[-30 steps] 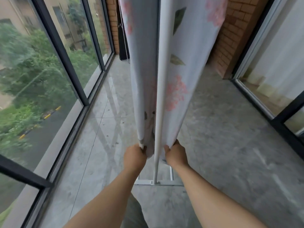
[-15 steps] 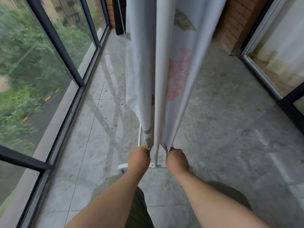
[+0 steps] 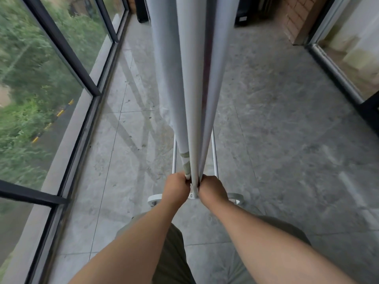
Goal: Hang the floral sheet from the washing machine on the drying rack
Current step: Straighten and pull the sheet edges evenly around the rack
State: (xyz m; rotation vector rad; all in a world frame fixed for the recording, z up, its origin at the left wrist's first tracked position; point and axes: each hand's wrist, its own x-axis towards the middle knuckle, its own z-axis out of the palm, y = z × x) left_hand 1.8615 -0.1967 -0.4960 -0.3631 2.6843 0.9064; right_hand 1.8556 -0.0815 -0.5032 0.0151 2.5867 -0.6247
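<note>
Floral sheet [image 3: 164,68] is draped over the drying rack [image 3: 154,200], one panel falling either side of the rack's upright, hems low near its base; you hold it so, I judge, to draw both sides taut and level; left hand [image 3: 177,188], left of the upright, fingers curled tight on its hem; right hand [image 3: 212,189], right of the upright, likewise gripping cloth.

Pale floral sheet [image 3: 218,68] hangs over drying rack [image 3: 194,160] in 2 taut drapes, L & R of white upright pole; leaf print at bottom-L corner, ends low nr rack base.
</note>
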